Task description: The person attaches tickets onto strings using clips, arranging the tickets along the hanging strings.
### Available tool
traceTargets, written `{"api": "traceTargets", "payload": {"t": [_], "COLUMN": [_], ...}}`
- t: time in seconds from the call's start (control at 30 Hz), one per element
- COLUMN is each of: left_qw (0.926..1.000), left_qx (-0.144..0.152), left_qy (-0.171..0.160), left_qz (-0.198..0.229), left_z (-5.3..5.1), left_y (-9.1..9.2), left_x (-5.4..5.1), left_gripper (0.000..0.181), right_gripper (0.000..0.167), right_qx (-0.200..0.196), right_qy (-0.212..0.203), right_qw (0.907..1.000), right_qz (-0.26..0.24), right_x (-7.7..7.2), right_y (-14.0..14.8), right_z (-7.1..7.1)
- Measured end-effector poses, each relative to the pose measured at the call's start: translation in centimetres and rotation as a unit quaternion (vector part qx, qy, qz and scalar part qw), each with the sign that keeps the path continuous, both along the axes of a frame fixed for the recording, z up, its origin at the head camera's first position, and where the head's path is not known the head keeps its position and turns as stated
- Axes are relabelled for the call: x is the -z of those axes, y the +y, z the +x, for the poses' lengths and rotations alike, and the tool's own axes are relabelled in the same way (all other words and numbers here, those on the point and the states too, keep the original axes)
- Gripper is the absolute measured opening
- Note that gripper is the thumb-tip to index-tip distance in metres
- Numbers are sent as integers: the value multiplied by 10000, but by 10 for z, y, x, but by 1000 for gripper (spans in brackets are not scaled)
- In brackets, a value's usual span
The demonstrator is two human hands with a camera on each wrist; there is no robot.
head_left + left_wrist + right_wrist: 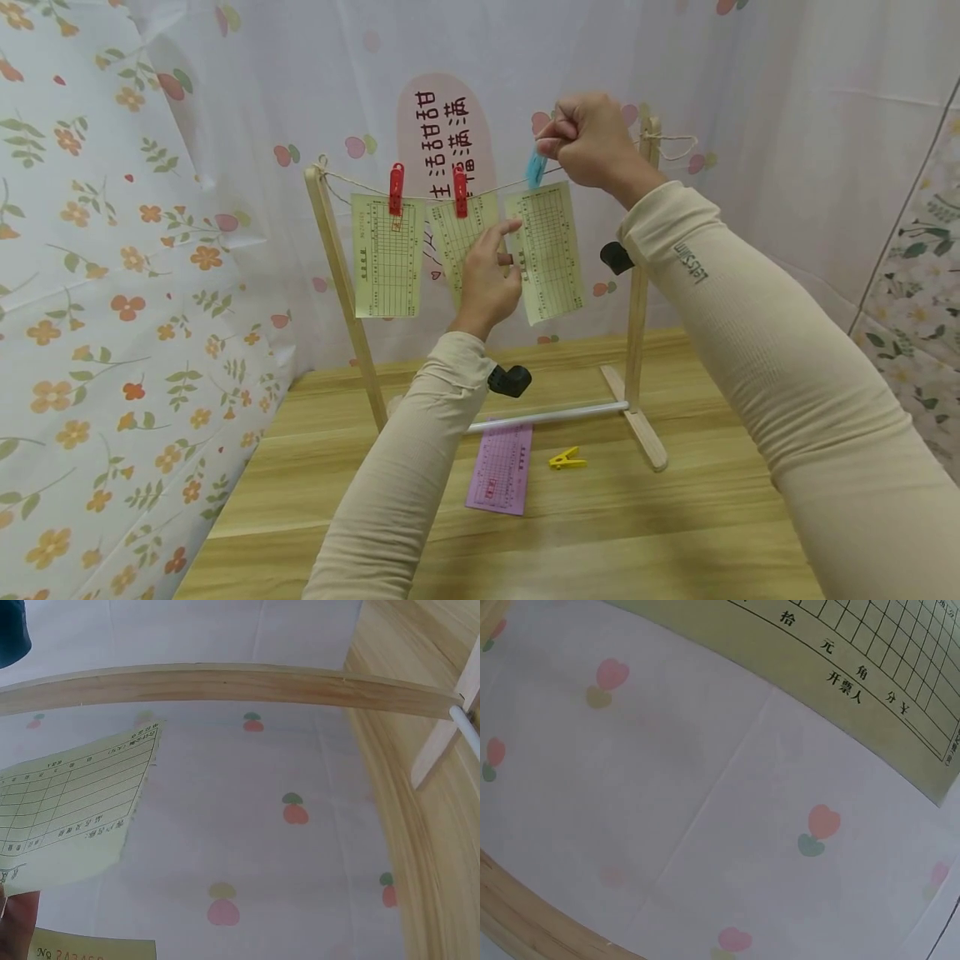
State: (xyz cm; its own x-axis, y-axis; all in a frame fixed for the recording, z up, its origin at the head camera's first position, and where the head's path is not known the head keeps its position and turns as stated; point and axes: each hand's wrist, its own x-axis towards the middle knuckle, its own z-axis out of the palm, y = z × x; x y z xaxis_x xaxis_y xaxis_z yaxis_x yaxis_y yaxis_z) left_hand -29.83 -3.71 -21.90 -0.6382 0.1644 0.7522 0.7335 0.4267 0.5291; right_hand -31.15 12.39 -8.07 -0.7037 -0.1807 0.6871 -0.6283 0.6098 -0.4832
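Observation:
My right hand (592, 142) pinches a blue clothespin (536, 169) at the string. The clothespin's lower end meets the top edge of a yellow receipt slip (551, 254); whether it bites the paper is too small to tell. With curled fingers, my left hand (491, 279) holds that slip's left edge. Left of it, a second yellow slip (444, 242) hangs from a red clothespin (461, 192), partly hidden behind the left hand. Another yellow slip (386, 275) hangs farther left under a red clothespin (396, 189). In the left wrist view, a finger (19, 922) touches a slip (75, 802).
A string runs between two wooden posts, the left (337, 250) and the right (637, 333), joined low down by a white rod (555, 415). On the wooden table (600, 533) lie a pink slip (501, 471) and a yellow clothespin (567, 459). A patterned curtain (262, 100) hangs behind.

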Motion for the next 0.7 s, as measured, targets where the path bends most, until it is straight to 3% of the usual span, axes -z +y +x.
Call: {"api": "traceTargets", "payload": {"t": [0.43,0.7], "left_qw": [9999,9997], "left_qx": [-77,-62], "left_qy": [102,208], "left_qz": [68,136], "left_z": [-2,-4], "left_y": [-3,-1], "left_x": [2,1], "left_gripper": [58,59], "right_gripper": [42,43], "right_qx": [-203,-135], "right_qy": [-459,-496], "right_qw": [9987,9984], "right_qz": [100,255], "right_x": [4,3], "right_y": [-2,0], "right_z": [-2,-3]}}
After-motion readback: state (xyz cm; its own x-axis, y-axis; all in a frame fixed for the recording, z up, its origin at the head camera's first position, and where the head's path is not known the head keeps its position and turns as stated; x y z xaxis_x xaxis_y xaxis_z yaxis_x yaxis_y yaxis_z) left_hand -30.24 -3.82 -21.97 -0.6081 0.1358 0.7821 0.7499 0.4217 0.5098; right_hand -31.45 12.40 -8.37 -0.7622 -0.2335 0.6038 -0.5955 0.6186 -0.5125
